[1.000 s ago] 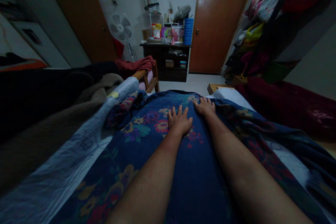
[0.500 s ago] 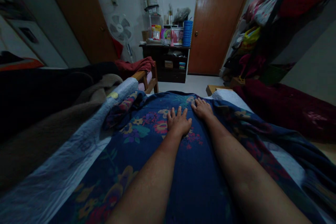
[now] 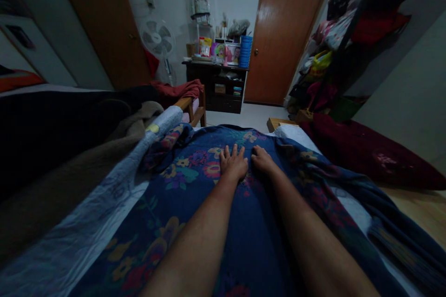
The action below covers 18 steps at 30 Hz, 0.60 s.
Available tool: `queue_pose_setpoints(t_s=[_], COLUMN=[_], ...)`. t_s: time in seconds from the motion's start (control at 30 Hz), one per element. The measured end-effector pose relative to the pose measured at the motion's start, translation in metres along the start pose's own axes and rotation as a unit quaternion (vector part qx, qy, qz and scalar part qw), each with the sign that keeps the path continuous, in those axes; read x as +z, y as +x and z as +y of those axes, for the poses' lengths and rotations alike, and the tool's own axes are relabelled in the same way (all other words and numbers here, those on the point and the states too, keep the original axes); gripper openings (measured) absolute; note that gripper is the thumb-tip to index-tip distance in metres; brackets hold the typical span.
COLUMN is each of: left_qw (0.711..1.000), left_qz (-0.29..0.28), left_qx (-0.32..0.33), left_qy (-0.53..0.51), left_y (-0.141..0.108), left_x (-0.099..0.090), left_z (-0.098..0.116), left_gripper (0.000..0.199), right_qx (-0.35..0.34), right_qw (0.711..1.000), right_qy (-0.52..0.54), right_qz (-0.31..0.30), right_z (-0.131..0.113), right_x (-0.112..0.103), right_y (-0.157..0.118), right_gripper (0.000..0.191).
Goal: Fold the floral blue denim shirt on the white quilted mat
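Note:
A dark blue garment (image 3: pixel 202 204) with a colourful flower print is spread out in front of me, its neckline at the far end. One sleeve (image 3: pixel 167 146) lies bunched at the left; the other sleeve (image 3: pixel 355 181) stretches out to the right. On the garment's upper middle, my left hand (image 3: pixel 234 163) rests palm down, open with its fingers spread. Close beside it, my right hand (image 3: pixel 263 160) also touches the cloth, its fingers bent and partly hidden. No cloth shows gripped in either hand.
Pale bedding (image 3: pixel 101 209) lies under the garment. A brown blanket (image 3: pixel 104 148) is heaped at left, a maroon cushion (image 3: pixel 376 153) at right. Beyond stand a wooden chair (image 3: pixel 199 113), a fan (image 3: pixel 157 39), a dark cabinet (image 3: pixel 212 102) and a door (image 3: pixel 278 32).
My right hand has drawn back toward me and closer to my left hand, its fingers now more bent. My left hand stays nearly in place. The view has shifted slightly.

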<state>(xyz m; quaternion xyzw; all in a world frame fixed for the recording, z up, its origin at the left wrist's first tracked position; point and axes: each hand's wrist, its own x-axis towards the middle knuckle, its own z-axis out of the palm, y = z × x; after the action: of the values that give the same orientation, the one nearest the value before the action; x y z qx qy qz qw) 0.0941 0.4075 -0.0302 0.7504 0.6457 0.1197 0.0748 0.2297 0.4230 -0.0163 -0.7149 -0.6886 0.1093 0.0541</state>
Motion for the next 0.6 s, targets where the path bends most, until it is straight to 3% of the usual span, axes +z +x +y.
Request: queue_pose_setpoints(t_s=[0.1,0.2,0.6], left_qw=[1.0,1.0,1.0], left_qz=[0.0,-0.002,-0.016], left_qx=[0.01,0.014,0.005], left_qy=[-0.002,-0.007,0.025], left_y=[-0.001,0.0,0.005], left_x=[-0.001,-0.003,-0.004], left_z=[-0.002,-0.006,-0.01], left_gripper=[0.055,0.058,0.068], right_qx=[0.022,0.04,-0.007], right_qw=[0.999,0.997,0.998], right_qy=[-0.002,-0.008,-0.008], right_qz=[0.042,0.064,0.059], right_z=[-0.007,-0.012,-0.017], right_x=[0.014,0.02,0.021], right_y=[-0.031,-0.045,-0.045], right_gripper=[0.053,0.053,0.053])
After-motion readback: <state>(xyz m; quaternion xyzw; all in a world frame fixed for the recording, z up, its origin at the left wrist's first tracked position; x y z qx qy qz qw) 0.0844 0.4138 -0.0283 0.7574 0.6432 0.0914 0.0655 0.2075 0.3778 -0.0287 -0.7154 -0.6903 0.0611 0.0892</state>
